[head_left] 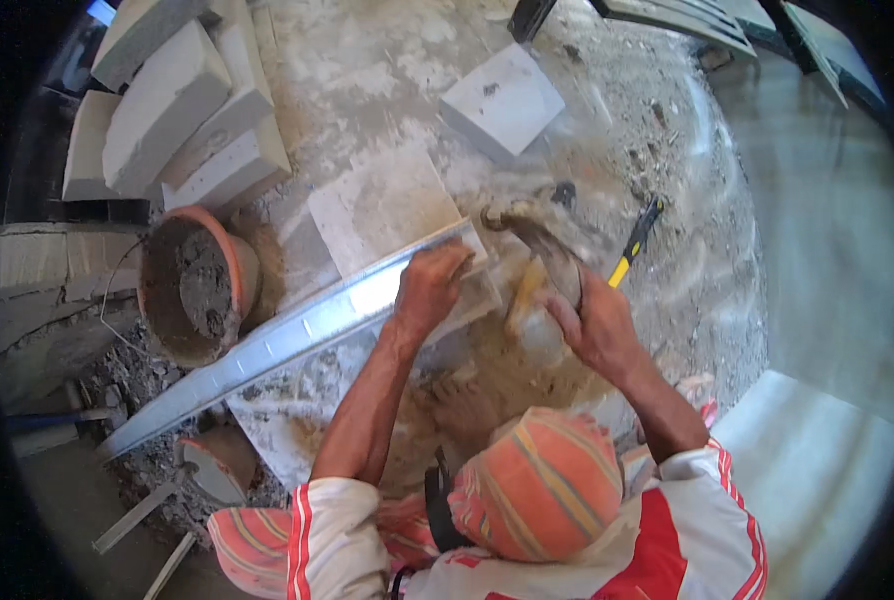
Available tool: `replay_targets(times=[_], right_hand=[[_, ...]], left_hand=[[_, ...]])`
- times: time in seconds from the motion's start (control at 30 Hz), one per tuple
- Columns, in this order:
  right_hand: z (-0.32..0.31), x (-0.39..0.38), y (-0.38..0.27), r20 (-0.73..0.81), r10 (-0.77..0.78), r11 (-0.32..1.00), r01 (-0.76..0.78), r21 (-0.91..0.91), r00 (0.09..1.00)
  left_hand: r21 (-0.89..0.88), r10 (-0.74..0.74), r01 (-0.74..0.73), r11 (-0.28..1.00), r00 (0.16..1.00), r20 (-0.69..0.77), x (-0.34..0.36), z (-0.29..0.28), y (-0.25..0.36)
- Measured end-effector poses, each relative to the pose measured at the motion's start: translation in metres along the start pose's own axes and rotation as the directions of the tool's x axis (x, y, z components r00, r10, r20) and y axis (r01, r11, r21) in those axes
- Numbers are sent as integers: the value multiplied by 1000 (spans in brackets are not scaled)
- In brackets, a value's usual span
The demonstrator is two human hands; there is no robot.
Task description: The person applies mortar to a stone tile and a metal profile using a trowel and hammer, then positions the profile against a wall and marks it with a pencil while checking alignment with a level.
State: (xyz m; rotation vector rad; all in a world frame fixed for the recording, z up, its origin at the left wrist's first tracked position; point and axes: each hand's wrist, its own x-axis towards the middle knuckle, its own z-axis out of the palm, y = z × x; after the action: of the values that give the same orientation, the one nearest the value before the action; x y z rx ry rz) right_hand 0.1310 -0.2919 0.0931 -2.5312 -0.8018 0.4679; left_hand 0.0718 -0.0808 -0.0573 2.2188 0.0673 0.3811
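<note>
A long silvery metal channel point(297, 318) with slots along it slants from the lower left to the middle. My left hand point(431, 290) is closed on its upper right end, which lies over a flat pale block point(382, 205). In my right hand point(601, 325), fingers curled, is a dark curved tool point(542, 240); blur hides its exact kind. The tool's tip points at the channel's end. Just beyond that hand is a black-and-yellow handle point(636, 243); I cannot tell whether it is touched. A blurred yellowish thing point(525, 295) shows between my hands.
A terracotta-coloured bucket point(235, 265) of grey mortar stands beside the channel. Several pale blocks point(172, 105) are stacked at the far left, and a single pale block point(504, 100) lies ahead. Orange striped cloth point(542, 480) is near my arms. Rubble point(657, 160) litters the floor.
</note>
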Motion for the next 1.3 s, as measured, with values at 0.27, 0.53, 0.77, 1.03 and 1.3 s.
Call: replay_targets(times=[0.27,0.53,0.77,1.03,1.3], right_hand=[[-27,-3,-30,-368,-114,934,226,276,923],[3,3,-7,-161,-202,979,195,-59,966],[-29,-12,-28,-332,35,907,109,407,943],[17,13,3,-21,-55,998,55,-13,998],[23,-3,-1,-128,86,922,-30,386,988]], left_hand=[[-10,-1,1,1000,999,-43,-1,-1,-4],[-17,47,-47,999,999,-19,-4,2,-4],[2,45,-45,999,996,-75,3,-7,1],[-41,2,1,999,997,83,7,-5,-5],[-162,-25,31,986,999,39,6,-8,-4]])
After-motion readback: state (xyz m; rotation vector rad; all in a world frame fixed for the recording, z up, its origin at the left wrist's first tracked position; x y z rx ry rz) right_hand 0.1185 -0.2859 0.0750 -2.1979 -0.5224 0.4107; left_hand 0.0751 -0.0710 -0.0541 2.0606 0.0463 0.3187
